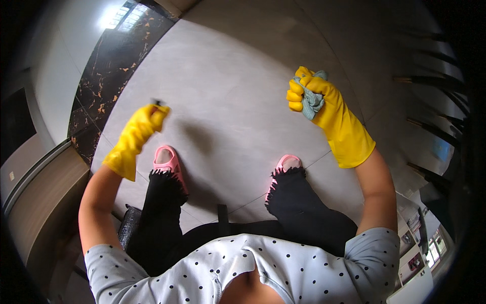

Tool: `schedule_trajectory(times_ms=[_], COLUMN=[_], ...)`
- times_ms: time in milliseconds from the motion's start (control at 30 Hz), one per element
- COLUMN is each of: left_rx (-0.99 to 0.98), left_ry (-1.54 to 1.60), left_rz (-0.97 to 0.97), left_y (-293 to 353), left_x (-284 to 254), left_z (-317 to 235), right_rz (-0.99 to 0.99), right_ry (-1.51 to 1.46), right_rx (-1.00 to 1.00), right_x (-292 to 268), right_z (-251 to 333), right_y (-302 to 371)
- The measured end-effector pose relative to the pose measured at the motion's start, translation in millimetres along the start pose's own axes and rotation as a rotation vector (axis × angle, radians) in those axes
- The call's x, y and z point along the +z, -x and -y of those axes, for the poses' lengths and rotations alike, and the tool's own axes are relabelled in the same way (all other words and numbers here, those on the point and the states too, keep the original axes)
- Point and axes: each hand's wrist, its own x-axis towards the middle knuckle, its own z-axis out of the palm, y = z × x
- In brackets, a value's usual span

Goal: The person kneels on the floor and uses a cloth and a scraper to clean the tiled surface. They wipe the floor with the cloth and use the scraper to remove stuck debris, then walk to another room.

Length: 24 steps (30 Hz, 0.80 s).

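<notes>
Yellow rubber gloves cover both my hands. My right hand (310,96) is raised over the floor at the right, its fingers closed tightly around a crumpled grey-green cloth (313,103). Folds of the cloth stick out above and below the fist. On the left, my left hand (147,119) is held above the floor, slightly blurred, with its fingers pinched together. A small dark object (158,103) pokes out at its fingertips; most of it is hidden, and I cannot make out its kind.
Grey floor tiles (233,101) lie below, with a black marble strip (109,66) on the left. My feet are in pink sandals (164,158). Dark furniture legs (430,81) stand at the right. A wooden cabinet (45,192) is at the lower left, and shelving (410,253) at the lower right.
</notes>
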Motion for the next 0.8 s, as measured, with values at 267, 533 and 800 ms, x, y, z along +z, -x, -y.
schedule_trajectory(times_ms=[267,533,800], left_rx=[0.435,-0.029,0.086], left_ry=[1.215,1.589,1.487], left_rz=[-0.142,-0.055,0.615], left_y=[106,254,418], left_x=[-134,-172,-255], left_z=[44,-13,-128], right_rz=[0.061,0.234,-0.021], right_ry=[-0.041,-0.383,-0.52], right_rx=[0.001,-0.286,-0.501], right_x=[87,168,270], right_z=[11,0,-78], right_y=[16,154,439])
